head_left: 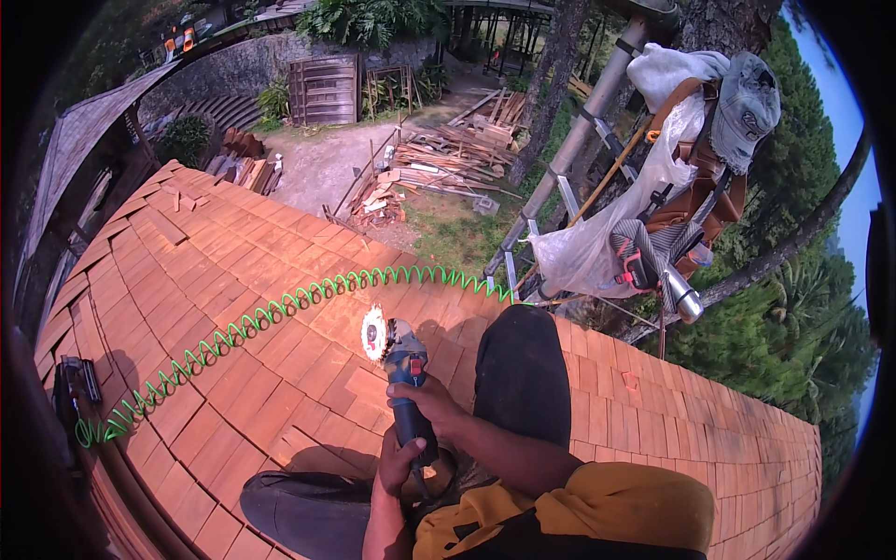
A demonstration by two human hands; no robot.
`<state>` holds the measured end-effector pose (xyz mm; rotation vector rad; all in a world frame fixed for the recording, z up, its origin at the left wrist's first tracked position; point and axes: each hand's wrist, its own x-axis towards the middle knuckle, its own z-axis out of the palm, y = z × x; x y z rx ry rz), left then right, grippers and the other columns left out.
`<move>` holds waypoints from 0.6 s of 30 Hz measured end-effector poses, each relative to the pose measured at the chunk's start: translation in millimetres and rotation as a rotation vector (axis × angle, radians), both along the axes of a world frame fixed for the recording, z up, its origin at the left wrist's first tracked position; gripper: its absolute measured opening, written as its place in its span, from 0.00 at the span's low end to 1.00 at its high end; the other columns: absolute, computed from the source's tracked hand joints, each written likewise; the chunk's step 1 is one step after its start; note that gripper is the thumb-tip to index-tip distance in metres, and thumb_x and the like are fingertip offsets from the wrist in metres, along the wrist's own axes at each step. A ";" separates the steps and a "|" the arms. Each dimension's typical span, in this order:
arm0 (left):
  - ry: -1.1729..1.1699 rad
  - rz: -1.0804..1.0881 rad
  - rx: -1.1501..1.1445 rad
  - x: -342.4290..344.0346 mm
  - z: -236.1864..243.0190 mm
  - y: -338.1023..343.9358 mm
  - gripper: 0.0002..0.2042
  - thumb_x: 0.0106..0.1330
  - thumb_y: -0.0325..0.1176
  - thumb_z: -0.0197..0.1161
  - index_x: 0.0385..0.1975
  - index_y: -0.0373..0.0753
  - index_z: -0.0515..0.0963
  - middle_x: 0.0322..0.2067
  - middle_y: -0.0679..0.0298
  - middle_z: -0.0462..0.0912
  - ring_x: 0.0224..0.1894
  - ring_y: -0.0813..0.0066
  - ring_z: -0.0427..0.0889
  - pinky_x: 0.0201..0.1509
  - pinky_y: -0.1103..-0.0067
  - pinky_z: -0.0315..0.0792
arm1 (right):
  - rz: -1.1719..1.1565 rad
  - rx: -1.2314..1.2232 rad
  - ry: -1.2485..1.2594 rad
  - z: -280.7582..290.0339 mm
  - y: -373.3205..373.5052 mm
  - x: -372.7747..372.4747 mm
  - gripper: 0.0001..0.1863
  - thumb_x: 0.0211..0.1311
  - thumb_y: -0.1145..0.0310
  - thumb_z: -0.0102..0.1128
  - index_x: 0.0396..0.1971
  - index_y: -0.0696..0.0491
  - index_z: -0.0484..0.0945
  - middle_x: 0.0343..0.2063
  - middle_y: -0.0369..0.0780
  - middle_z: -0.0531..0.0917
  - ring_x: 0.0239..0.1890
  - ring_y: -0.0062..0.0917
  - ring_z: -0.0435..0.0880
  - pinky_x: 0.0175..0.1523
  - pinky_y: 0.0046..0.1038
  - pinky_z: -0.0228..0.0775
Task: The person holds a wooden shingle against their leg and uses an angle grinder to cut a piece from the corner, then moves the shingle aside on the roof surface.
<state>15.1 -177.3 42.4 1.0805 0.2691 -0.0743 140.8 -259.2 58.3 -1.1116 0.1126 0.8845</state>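
An angle grinder (411, 411) with a dark blue body points away from me, above the wooden roof shingles. A round toothed disc (375, 332) is mounted at its head, bright in the sun, beside a metal guard. Fingers of my right hand (427, 399) wrap the body just behind the head, near a red part. My left hand (399, 459) grips the rear of the body, its thumb lying along the side. The grinder's tail and cord are partly hidden between my legs. Both my knees, in dark trousers, rest on the roof around it.
A coiled green air hose (308, 297) arcs across the shingle roof (252, 411) to a black tool (78, 383) at left. Bags and a cap hang by a metal ladder (563, 191) and tree at right. Beyond the roof edge lies a lumber pile (457, 154) on lower ground.
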 end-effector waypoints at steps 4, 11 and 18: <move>-0.012 -0.017 -0.006 3.7 -1.6 -0.3 0.27 0.56 0.46 0.65 0.48 0.31 0.71 0.33 0.60 0.79 0.33 0.74 0.81 0.38 0.79 0.77 | 0.010 -0.013 -0.012 2.6 -1.7 4.8 0.18 0.53 0.65 0.71 0.41 0.55 0.75 0.32 0.37 0.80 0.35 0.22 0.83 0.39 0.25 0.76; 0.012 0.006 0.003 -5.2 4.4 13.7 0.27 0.60 0.46 0.65 0.51 0.30 0.70 0.38 0.62 0.79 0.39 0.77 0.80 0.44 0.81 0.74 | 0.052 -0.011 0.054 7.8 14.6 0.9 0.17 0.56 0.65 0.69 0.40 0.57 0.76 0.32 0.39 0.81 0.34 0.23 0.83 0.38 0.26 0.77; -0.094 -0.013 0.159 6.6 -9.1 -0.8 0.36 0.57 0.56 0.65 0.54 0.28 0.67 0.38 0.61 0.77 0.40 0.77 0.75 0.42 0.81 0.71 | 0.026 -0.026 0.003 -4.6 -4.9 8.5 0.11 0.58 0.65 0.63 0.32 0.57 0.76 0.25 0.40 0.80 0.26 0.25 0.82 0.31 0.27 0.76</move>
